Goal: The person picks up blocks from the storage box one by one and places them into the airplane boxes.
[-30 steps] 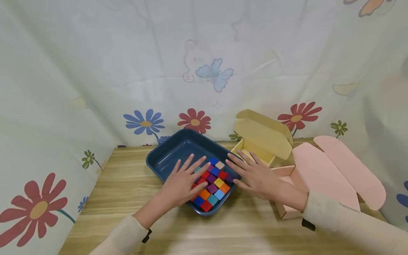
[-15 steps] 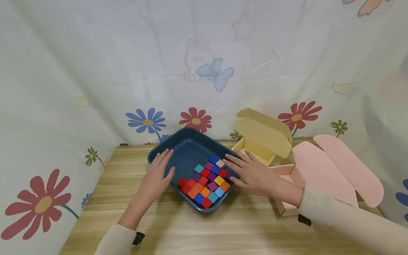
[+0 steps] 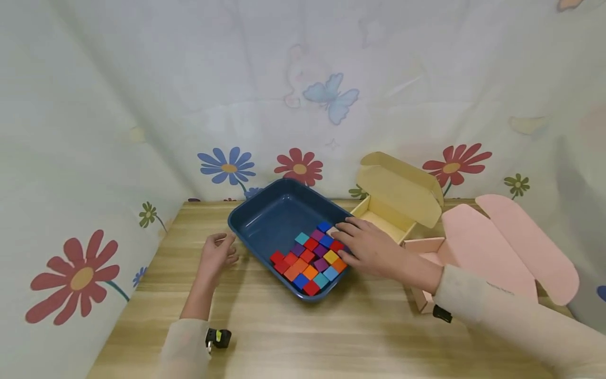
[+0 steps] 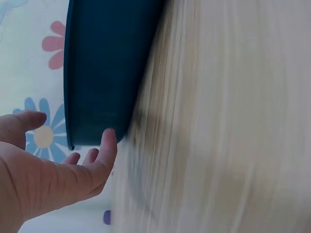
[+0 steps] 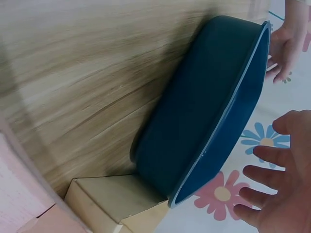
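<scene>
Several coloured cubes (image 3: 307, 256), in red, orange, purple, blue, teal and yellow, lie packed side by side in the near right part of a dark blue tray (image 3: 266, 223). To the tray's left, over the table, my left hand (image 3: 215, 259) hangs with loosely bent fingers and nothing in it. The left wrist view has that hand (image 4: 63, 177) apart from the tray's outer wall (image 4: 104, 73). My right hand (image 3: 371, 246) hovers above the tray's right rim and covers a few cubes at that edge. Its fingers are spread and hold nothing in the right wrist view.
An open yellow box (image 3: 400, 192) stands behind the right hand, close to the tray. An open pink box (image 3: 492, 252) with its lid folded back lies under and right of the right forearm. A flower-print curtain (image 3: 303, 105) borders the wooden table (image 3: 293, 342).
My left hand has moved left, from over the cubes to outside the tray, uncovering them. The right hand stays near the tray's right rim, its fingers now more bent. The head view has shifted slightly.
</scene>
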The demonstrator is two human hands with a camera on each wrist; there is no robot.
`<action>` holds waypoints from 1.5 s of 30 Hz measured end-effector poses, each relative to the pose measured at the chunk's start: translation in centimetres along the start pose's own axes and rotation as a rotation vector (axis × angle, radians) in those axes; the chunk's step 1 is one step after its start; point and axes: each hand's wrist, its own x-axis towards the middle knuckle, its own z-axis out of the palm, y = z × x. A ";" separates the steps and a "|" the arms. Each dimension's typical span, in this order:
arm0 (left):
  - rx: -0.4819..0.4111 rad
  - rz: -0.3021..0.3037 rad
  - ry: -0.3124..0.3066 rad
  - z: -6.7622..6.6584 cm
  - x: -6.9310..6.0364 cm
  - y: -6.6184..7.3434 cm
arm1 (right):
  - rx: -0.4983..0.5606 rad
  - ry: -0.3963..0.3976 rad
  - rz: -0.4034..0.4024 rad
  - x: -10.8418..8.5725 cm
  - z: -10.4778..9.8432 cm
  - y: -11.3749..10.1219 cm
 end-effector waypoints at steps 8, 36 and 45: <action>-0.186 -0.060 0.011 3.0 1.0 0.0 | 0.024 -0.036 -0.043 2.2 0.2 0.2; -0.394 -0.149 0.089 4.1 -0.1 -0.3 | 0.173 -0.600 -0.321 14.9 2.6 -3.4; -0.409 -0.160 0.076 3.4 0.7 -1.4 | 0.234 -0.670 -0.195 18.4 4.2 -5.3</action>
